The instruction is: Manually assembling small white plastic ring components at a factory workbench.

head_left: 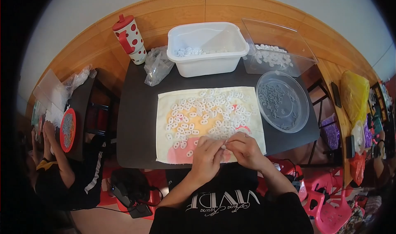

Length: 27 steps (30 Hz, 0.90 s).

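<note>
My left hand [206, 156] and my right hand [247, 150] meet at the front edge of a cream cloth [166, 106] with a printed pattern. Between their fingertips is a small pale piece [223, 146], mostly hidden; the left fingers pinch it. The right fingers are closed against it, and whatever else they hold is too small to tell. Spread over the cloth are several white oval plastic pieces [192, 115], each with two holes. To the right of the cloth, a round clear tub [303, 120] holds many small grey pieces [275, 100].
Behind the cloth stand a white basin [206, 63] with white pieces inside, a clear box [268, 70] of white parts, a crumpled plastic bag [158, 65] and a red-dotted tumbler [138, 42]. At left, another person's arm [62, 162] is beside a red tray [64, 141].
</note>
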Each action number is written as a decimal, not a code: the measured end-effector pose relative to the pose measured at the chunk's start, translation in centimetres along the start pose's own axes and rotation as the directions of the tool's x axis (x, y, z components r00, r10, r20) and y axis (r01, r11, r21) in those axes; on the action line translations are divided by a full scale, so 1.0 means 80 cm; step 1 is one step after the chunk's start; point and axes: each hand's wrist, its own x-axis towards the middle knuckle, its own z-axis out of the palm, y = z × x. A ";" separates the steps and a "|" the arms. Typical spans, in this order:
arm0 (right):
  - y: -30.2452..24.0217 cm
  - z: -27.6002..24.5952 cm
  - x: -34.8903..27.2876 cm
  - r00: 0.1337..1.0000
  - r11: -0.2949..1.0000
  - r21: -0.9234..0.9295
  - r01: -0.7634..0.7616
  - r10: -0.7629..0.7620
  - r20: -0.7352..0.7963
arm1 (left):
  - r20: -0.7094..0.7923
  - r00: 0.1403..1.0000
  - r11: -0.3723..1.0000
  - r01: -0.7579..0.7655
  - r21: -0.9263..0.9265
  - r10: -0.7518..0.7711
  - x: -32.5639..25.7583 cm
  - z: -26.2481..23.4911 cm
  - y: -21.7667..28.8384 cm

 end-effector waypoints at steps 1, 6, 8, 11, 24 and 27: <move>0.000 0.000 0.000 1.000 1.000 -0.005 0.001 -0.001 0.007 | 0.001 1.000 1.000 0.000 0.000 0.000 0.001 -0.002 0.000; -0.002 -0.001 0.000 1.000 1.000 -0.014 0.013 -0.013 0.000 | 0.012 1.000 1.000 -0.004 -0.028 0.005 0.002 -0.004 -0.002; -0.004 -0.001 -0.001 1.000 0.999 -0.032 0.019 -0.019 0.001 | 0.018 1.000 1.000 -0.021 -0.015 0.021 -0.001 -0.004 -0.004; -0.005 -0.004 0.001 0.997 0.993 -0.089 0.077 -0.079 -0.017 | 0.017 0.999 0.999 -0.051 0.004 0.051 0.001 -0.003 -0.004; -0.005 -0.002 -0.008 0.988 0.981 -0.132 0.142 -0.133 0.074 | 0.084 0.991 0.993 -0.111 0.047 0.107 0.000 -0.004 -0.001; -0.003 -0.001 -0.007 0.987 0.980 -0.119 0.157 -0.153 0.046 | 0.100 0.989 0.992 -0.115 0.048 0.109 0.002 -0.005 0.001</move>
